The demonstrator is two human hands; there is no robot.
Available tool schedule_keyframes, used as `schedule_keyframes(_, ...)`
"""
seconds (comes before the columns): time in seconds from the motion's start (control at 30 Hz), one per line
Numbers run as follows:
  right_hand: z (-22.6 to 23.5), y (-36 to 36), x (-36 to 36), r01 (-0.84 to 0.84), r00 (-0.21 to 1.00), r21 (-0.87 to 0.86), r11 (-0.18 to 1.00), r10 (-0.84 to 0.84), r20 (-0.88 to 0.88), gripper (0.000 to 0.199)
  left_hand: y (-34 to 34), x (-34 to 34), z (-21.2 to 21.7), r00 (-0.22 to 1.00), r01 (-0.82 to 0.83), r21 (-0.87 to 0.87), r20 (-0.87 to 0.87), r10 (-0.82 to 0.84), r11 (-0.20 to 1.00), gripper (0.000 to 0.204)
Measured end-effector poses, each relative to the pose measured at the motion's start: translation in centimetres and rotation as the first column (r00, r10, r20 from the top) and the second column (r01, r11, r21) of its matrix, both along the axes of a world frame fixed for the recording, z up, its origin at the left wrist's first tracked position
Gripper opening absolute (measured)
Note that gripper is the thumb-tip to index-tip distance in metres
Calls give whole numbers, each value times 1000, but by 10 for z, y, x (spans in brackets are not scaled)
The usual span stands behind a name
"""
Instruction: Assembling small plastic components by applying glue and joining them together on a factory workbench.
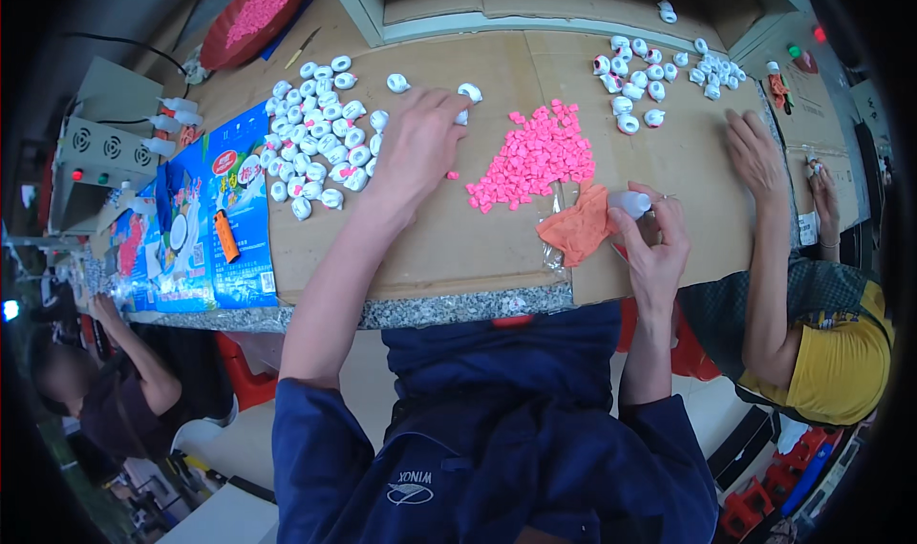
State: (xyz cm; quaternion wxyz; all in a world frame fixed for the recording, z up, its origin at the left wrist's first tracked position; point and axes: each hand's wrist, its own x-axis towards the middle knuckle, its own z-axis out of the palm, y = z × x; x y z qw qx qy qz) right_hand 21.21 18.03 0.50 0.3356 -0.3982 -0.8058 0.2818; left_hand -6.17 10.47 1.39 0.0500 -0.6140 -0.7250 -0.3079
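My left hand (420, 143) reaches over the cardboard with its fingers bent together. At its fingertips is a small white rounded piece (462, 117), which it appears to pinch, partly hidden; another white piece (469, 92) lies just beyond. Left of this hand spreads a large group of similar white pieces (320, 128), some with pink parts. My right hand (656, 248) grips a small white squeeze bottle (630, 203), tilted with its tip pointing right. Beside the bottle lies a crumpled orange cloth (578, 227). A heap of small pink pieces (540, 152) sits between my hands.
More white pieces (630, 81) lie at the far right, near a co-worker's hand (755, 152). A blue printed sheet (224, 200) with an orange lighter (226, 236) is at the left. A red bowl (250, 14) of pink pieces stands at the back left. A grey shelf frame (420, 30) bounds the back.
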Motion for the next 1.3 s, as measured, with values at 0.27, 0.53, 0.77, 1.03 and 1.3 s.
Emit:
schedule_keyframes(0.27, 7, -16, -1, -210, 903, -77, 975, 163, -398, 34, -50, 47, 24, 261, 73, -35, 965, 15, 997, 25)
schedule_keyframes(0.53, 15, -57, -13, -468, 879, -380, 798, 375, -295, 34, -101, 85, -9, -239, -98, 91, 965, -112, 991, 28)
schedule_keyframes(0.77, 24, -64, -23, -448, 875, -404, 798, 297, -383, 30, -102, 86, -14, -175, -121, 92, 978, -113, 988, 26)
schedule_keyframes(1.03, 22, -65, -25, -376, 901, -450, 810, 207, -381, 26, -100, 87, -13, -172, -119, 96, 978, -116, 988, 26)
schedule_keyframes(1.3, 22, -63, -26, -398, 901, -465, 790, 241, -362, 25, -100, 87, -11, -170, -117, 85, 980, -104, 990, 25)
